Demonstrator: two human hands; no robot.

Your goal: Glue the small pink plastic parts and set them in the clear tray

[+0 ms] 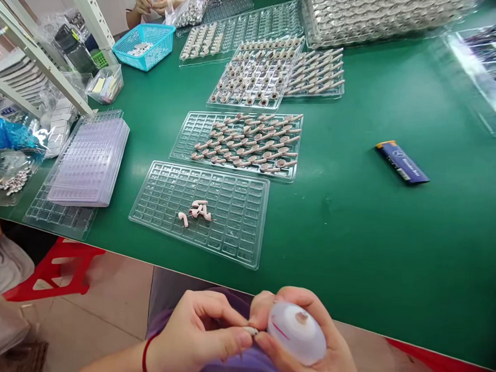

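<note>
My left hand (202, 335), with a red cord round its wrist, pinches a small white piece (250, 330) that looks like an earbud part; the fingertips cover most of it. My right hand (334, 346) is wrapped round a translucent white rounded bottle (297, 333) with a red mark and a brownish spot on its near end. The right fingertips meet the small piece, and the bottle's far end is hidden. Both hands are over my lap, below the table edge. Several white earbud pieces (195, 211) lie in a clear compartment tray (233, 234) in front.
Behind it a second clear tray (184, 134) holds rows of earbud pieces. Farther back are more filled trays (253, 71) and a blue basket (149, 47). Stacked trays (88, 162) stand left; a dark blue packet (403, 162) lies right. Another person's hands (151, 5) work across the table.
</note>
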